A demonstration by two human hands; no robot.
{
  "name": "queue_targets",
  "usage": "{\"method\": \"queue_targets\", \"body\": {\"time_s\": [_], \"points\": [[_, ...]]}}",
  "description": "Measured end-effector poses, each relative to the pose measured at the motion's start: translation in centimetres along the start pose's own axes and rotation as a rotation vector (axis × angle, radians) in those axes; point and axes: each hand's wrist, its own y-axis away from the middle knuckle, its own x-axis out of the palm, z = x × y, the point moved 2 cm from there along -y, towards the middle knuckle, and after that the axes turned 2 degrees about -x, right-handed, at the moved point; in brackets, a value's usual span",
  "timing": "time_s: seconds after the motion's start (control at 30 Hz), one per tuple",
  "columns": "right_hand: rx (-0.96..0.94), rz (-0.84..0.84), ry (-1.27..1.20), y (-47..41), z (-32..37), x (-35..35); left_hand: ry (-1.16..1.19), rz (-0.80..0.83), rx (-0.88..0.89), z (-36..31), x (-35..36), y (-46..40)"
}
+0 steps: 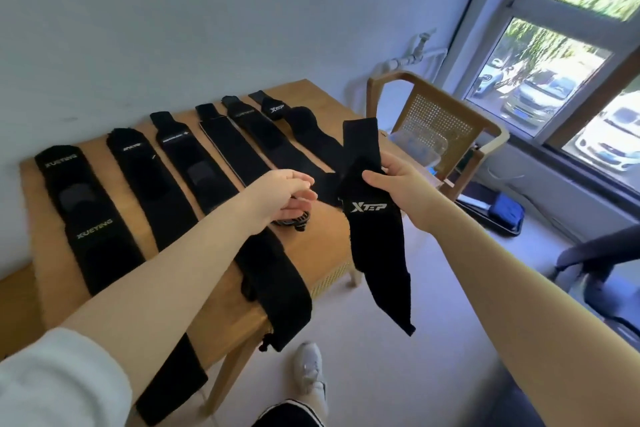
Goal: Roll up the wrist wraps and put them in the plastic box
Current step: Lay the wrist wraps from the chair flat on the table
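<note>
Black wrist wraps (180, 163) with pale lettering lie on a tan wooden table (311, 239), beside a translucent plastic box (420, 146).

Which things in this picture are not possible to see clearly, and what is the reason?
- Plastic box, head view: blurred, partly behind the held wrist wrap and right hand; contents unreadable.
- Small dark object on the table: mostly covered by the left hand.
- Far wraps' logos: too small.
- Nearest wrap: crossed by the left forearm.

right hand (398, 180) gripping wrist wrap (372, 218), left hand (287, 194) open
</note>
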Motion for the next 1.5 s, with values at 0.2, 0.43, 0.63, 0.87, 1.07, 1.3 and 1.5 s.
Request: {"method": "queue_targets", "body": {"time_s": [0.2, 0.43, 0.63, 0.87, 1.07, 1.3, 1.5], "points": [[0.048, 0.07, 0.038, -10.8, 0.8, -6.5, -0.094, -0.125, -0.028, -3.3, 1.4, -10.9], [0.119, 0.221, 0.051, -20.2, -0.4, -10.0, -0.487, -0.264, 0.058, -4.3, 1.5, -20.9], [0.165, 0.385, 0.055, -28.5, -1.3, -9.9, -0.997, -0.394, 0.109, -5.8, 0.2, -28.8], [0.254, 0.48, -0.023, -34.9, -3.3, -7.2, -1.29, -0.263, -0.129, -4.1, -2.9, -34.5], [0.383, 0.541, 0.072, -38.1, -6.1, -4.1, -1.216, -0.213, -0.126, -2.4, -4.5, -35.7], [0.447, 0.479, 0.205, -39.1, -7.8, -1.4, -1.007, -0.191, -0.068, -2.5, -6.5, -35.1], [0.494, 0.465, 0.331, -38.9, -7.5, -1.1, -0.803, -0.252, -0.072, -2.6, -6.2, -34.7]]}}
